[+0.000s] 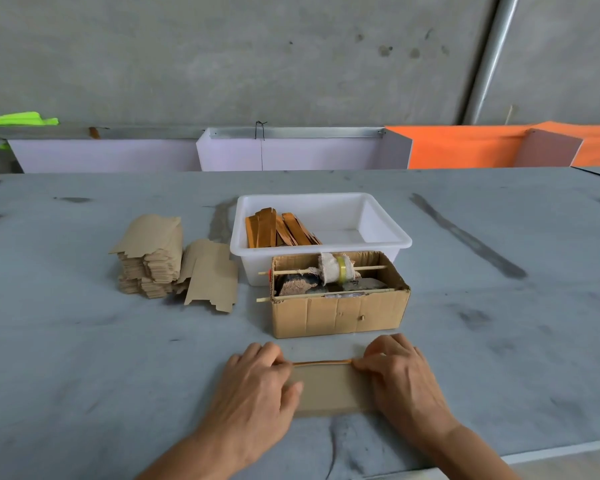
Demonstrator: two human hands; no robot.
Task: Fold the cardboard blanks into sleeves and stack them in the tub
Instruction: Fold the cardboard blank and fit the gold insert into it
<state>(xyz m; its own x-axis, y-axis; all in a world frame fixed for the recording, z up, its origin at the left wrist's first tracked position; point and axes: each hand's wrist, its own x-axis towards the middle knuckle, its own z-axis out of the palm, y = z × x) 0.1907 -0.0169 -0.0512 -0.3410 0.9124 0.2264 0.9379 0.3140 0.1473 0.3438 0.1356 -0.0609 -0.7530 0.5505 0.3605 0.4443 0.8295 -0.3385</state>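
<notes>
From the head camera, a flat brown cardboard blank (pixel 329 388) lies on the grey table between the two hands, its long axis running from one hand to the other. The left hand (pixel 257 386) presses its end with curled fingers; the right hand (pixel 400 374) pinches the far edge at the other end. The white plastic tub (pixel 388 233) holding orange-brown folded sleeves (pixel 278 230) stands straight ahead, beyond an open corrugated cardboard box (pixel 340 313), roughly equally near both hands.

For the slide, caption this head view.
Both hands, left hand and right hand, press a brown cardboard blank flat before the white plastic tub.
</notes>
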